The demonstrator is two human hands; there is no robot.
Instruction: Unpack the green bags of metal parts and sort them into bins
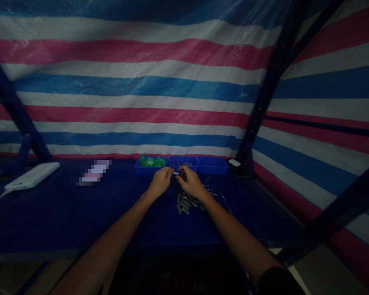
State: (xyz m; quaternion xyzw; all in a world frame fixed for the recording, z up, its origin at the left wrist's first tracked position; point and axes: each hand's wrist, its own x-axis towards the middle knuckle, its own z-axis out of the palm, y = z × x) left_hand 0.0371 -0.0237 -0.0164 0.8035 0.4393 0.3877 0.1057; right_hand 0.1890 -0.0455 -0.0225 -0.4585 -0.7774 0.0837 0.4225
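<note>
My left hand point(161, 180) and my right hand point(189, 180) are close together over the blue table, in front of the bins. Between their fingertips is a small, light-coloured piece point(175, 173), too small to identify. Both hands have their fingers closed on it. Just below my right hand lies a pile of grey cylindrical pieces point(185, 203). Thin metal rods point(211, 192) are scattered beside the pile, partly hidden by my right hand and forearm.
Along the back edge stand a blue bin with green plastic packets point(150, 161), a blue bin with small parts point(192, 164) and a third blue bin point(213, 165). A white device point(32, 176) lies left. A small white case point(234, 163) sits back right.
</note>
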